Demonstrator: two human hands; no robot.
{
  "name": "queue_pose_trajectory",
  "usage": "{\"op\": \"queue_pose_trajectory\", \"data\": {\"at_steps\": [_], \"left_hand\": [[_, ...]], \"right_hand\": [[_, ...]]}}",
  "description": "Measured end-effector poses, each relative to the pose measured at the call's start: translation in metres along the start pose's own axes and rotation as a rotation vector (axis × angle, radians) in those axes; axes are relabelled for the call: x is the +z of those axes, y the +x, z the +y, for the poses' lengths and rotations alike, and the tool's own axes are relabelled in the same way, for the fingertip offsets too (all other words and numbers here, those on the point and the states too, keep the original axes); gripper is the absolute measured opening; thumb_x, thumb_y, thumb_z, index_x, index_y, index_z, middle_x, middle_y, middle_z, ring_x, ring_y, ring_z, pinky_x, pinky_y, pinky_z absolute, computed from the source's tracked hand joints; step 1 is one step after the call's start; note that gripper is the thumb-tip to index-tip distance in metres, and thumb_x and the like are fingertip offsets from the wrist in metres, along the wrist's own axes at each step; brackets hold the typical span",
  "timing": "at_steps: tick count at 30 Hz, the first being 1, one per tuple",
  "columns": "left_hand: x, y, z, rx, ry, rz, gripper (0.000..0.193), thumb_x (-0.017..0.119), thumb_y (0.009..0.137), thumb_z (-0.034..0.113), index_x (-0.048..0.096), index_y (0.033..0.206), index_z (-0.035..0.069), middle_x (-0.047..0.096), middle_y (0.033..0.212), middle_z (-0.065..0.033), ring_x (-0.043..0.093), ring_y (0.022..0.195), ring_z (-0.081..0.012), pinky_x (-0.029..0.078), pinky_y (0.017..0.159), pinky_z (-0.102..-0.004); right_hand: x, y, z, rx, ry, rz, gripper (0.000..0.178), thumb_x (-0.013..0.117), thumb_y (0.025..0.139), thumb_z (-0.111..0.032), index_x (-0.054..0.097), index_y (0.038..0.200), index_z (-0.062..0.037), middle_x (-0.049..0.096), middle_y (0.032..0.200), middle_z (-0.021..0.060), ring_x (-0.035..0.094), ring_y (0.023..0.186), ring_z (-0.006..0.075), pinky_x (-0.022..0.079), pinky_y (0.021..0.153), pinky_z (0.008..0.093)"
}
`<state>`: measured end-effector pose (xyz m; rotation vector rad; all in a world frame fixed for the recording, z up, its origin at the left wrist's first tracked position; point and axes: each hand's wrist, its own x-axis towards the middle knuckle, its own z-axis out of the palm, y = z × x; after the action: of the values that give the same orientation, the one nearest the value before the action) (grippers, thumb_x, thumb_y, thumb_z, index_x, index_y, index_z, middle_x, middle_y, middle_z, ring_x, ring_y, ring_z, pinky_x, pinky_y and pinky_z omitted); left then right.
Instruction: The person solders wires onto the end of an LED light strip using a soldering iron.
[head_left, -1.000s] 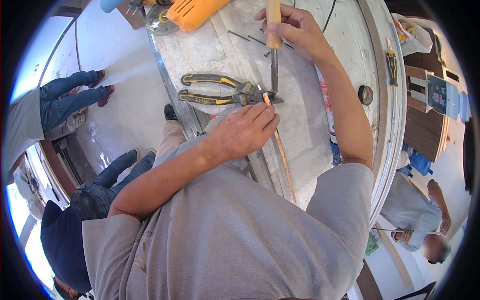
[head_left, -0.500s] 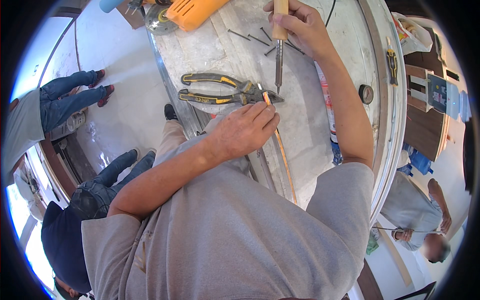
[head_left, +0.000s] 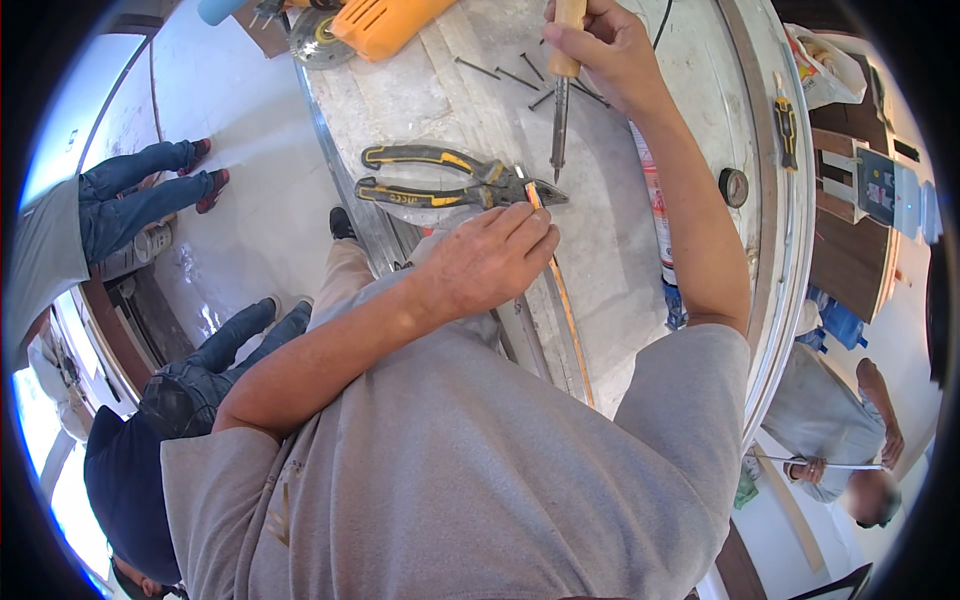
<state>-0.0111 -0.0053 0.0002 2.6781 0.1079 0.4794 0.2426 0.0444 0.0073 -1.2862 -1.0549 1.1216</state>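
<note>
A soldering iron (head_left: 560, 125) with a pale wooden handle is gripped in my right hand (head_left: 612, 55), its metal tip pointing down just above the jaws of the pliers. These combination pliers (head_left: 425, 192), black and yellow, lie on their side on the worktable (head_left: 610, 300). My left hand (head_left: 490, 258) pinches a thin orange-and-white strip (head_left: 567, 310) close to its end, beside the pliers' jaws. The strip's end rests by the jaws, and the rest runs toward my body. I cannot tell whether the tip touches anything.
Several dark nails (head_left: 517, 78) lie beyond the pliers. An orange power tool (head_left: 385, 25) with a disc sits at the far left. To the right are a red-and-white can (head_left: 655, 205), a tape roll (head_left: 733, 187) and a yellow-black screwdriver (head_left: 785, 130). Other people stand on both sides.
My right hand and the soldering iron's handle have shifted slightly right, tilting the iron a little; its tip stays near the pliers' jaws. My left hand and the pliers look unmoved.
</note>
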Motion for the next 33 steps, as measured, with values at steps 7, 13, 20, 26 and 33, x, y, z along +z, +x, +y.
{"op": "queue_pose_trajectory", "data": {"at_steps": [7,13,20,26,33], "left_hand": [[0.0,0.001,0.001,-0.001,0.0,0.002,0.032,0.062,0.079,0.011,0.064,0.11,0.001,0.061,0.11,-0.0106,0.062,0.104,-0.0247,0.054,0.088,-0.034],[0.001,0.0,0.0,-0.003,0.003,-0.012,0.033,0.062,0.079,0.011,0.064,0.11,0.001,0.061,0.109,-0.0103,0.062,0.104,-0.0242,0.054,0.088,-0.0338],[0.0,0.001,0.0,0.001,0.007,-0.014,0.032,0.062,0.079,0.011,0.064,0.109,0.001,0.061,0.109,-0.0101,0.062,0.104,-0.0241,0.054,0.088,-0.0336],[0.0,0.001,0.001,-0.007,0.007,-0.013,0.031,0.062,0.08,0.011,0.064,0.109,0.001,0.061,0.109,-0.0096,0.062,0.104,-0.0239,0.053,0.088,-0.0335],[0.001,0.001,0.002,-0.008,0.006,-0.006,0.031,0.062,0.08,0.011,0.064,0.11,0.001,0.06,0.109,-0.0096,0.062,0.104,-0.0241,0.054,0.089,-0.0337]], "right_hand": [[0.001,0.0,0.004,0.033,-0.049,-0.098,0.026,0.076,0.083,-0.011,0.06,0.102,-0.0037,0.06,0.076,-0.0029,0.058,0.061,0.005,0.049,0.057,0.0208],[0.01,-0.002,-0.007,0.041,-0.068,-0.104,0.033,0.076,0.083,-0.012,0.058,0.109,-0.0023,0.06,0.079,-0.0022,0.058,0.063,0.0043,0.049,0.058,0.0202],[0.007,-0.001,-0.004,-0.016,-0.037,0.041,0.031,0.076,0.082,-0.009,0.057,0.107,-0.0051,0.058,0.077,-0.0025,0.056,0.061,0.0051,0.046,0.055,0.0208],[0.004,0.0,-0.003,-0.005,0.012,0.012,0.033,0.077,0.081,-0.009,0.056,0.105,-0.0065,0.059,0.078,-0.0021,0.056,0.061,0.0056,0.045,0.054,0.0207],[0.007,-0.001,-0.002,-0.028,-0.079,-0.053,0.035,0.079,0.079,-0.011,0.055,0.103,-0.0062,0.055,0.077,-0.0041,0.054,0.062,0.0041,0.045,0.055,0.0204]]}}
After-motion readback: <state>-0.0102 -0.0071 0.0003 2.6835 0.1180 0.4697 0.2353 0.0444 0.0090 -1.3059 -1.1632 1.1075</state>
